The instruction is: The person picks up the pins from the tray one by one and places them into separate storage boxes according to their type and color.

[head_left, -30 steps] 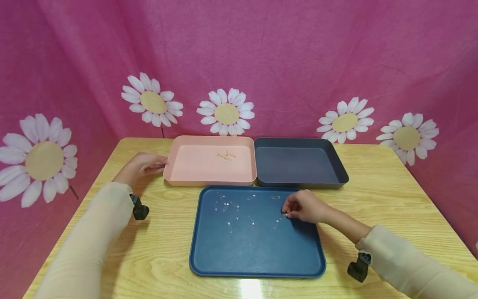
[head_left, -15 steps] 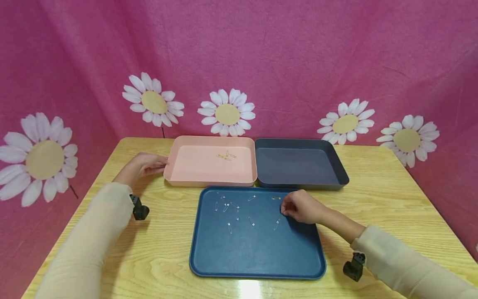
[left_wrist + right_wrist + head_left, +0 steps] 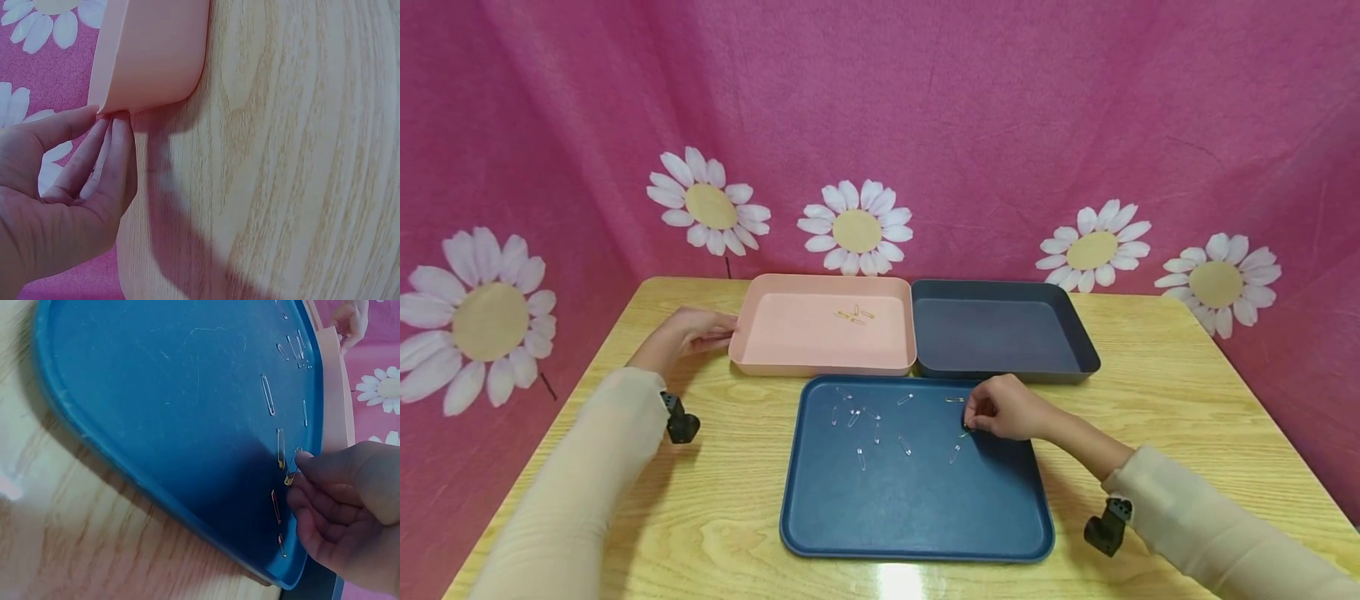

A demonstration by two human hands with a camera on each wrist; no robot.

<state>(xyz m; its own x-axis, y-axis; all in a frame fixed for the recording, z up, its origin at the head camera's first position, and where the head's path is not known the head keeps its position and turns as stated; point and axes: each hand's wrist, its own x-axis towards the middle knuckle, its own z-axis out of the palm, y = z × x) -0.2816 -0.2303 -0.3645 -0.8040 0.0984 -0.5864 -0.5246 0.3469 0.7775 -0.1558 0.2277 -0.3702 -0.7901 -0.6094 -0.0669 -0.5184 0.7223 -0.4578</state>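
My right hand [image 3: 1011, 408] pinches a safety pin [image 3: 290, 470] between thumb and forefinger, over the upper right of the blue tray [image 3: 917, 517]. A gold safety pin [image 3: 954, 400] lies just left of that hand, and a silver safety pin [image 3: 955, 454] lies below it. Several more silver pins, among them one safety pin [image 3: 861, 459], are scattered over the tray's upper left. With thumb and fingertips my left hand [image 3: 75, 181] holds the rim at the left end of the pink tray [image 3: 156, 69]. Several gold safety pins [image 3: 857, 313] rest inside that pink tray.
A dark grey tray [image 3: 1000, 329] stands right beside the pink one, behind the blue tray. All three trays sit on a wooden table [image 3: 722, 500]. A pink curtain [image 3: 970, 125] with printed daisies hangs behind the table.
My right hand has shifted slightly at the same spot over the blue tray, and gold shows again at its fingertips. My left hand keeps its place on the pink tray.
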